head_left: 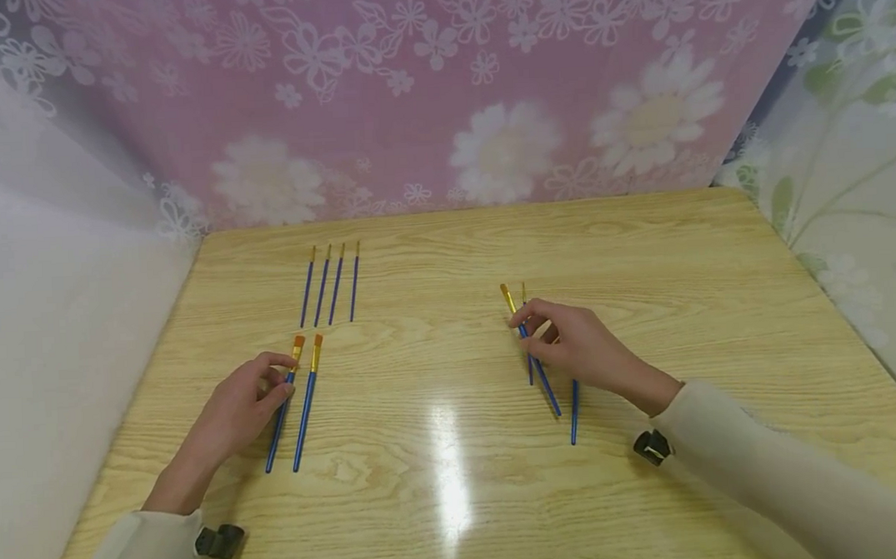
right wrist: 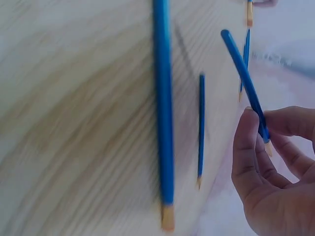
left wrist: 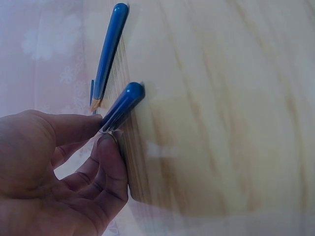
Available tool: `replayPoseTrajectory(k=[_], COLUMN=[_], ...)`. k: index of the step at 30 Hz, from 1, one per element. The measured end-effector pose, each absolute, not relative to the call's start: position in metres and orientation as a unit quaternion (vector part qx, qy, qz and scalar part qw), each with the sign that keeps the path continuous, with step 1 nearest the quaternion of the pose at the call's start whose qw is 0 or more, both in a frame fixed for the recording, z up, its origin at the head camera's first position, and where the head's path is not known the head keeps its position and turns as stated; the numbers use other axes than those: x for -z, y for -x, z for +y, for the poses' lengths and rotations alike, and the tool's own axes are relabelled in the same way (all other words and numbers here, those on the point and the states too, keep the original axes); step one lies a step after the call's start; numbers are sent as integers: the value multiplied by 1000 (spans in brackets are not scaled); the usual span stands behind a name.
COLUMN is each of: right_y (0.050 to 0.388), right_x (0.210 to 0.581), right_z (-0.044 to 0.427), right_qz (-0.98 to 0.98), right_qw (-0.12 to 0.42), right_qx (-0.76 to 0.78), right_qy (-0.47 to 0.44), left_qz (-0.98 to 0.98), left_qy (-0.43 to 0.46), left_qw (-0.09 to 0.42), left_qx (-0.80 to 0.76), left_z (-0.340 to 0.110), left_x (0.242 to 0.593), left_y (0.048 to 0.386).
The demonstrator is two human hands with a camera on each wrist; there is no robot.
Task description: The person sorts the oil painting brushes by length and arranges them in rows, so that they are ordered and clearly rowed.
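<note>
In the head view my left hand (head_left: 236,410) pinches a flat blue paintbrush (head_left: 277,437) close to its gold ferrule; the brush lies at or just above the table. Beside it on the right lies a matching flat paintbrush (head_left: 304,419) with orange bristles. My right hand (head_left: 578,345) holds another blue paintbrush (head_left: 547,388) between thumb and fingers, bristles pointing away. The right wrist view shows this held brush (right wrist: 246,73) raised off the wood. Under that hand lie a thin paintbrush (head_left: 530,371) and a thicker blue paintbrush (head_left: 575,414), both partly covered.
Several thin paintbrushes (head_left: 333,293) lie in a row at the back left of the wooden table (head_left: 436,347). Behind the table hangs a pink flowered cloth (head_left: 410,106). A pale wall or cloth (head_left: 50,272) borders the left side.
</note>
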State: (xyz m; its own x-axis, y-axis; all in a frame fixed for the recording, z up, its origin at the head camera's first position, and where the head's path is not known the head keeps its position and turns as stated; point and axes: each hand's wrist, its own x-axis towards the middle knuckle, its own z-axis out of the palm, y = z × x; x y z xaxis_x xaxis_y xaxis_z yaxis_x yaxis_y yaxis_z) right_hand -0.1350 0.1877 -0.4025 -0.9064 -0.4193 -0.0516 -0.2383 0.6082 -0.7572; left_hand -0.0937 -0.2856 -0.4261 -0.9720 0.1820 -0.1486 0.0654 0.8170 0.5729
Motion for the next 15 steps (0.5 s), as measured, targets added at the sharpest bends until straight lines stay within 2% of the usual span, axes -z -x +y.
replayPoseTrajectory(k=[15], right_y=[132], right_x=[400], right_z=[95], right_qz=[866], right_qw=[160], right_qx=[408], right_qy=[241], left_qz=[949], left_qy=[-68], left_qw=[94], left_qx=[-294], left_z=[-285], left_x=[425], left_y=[94])
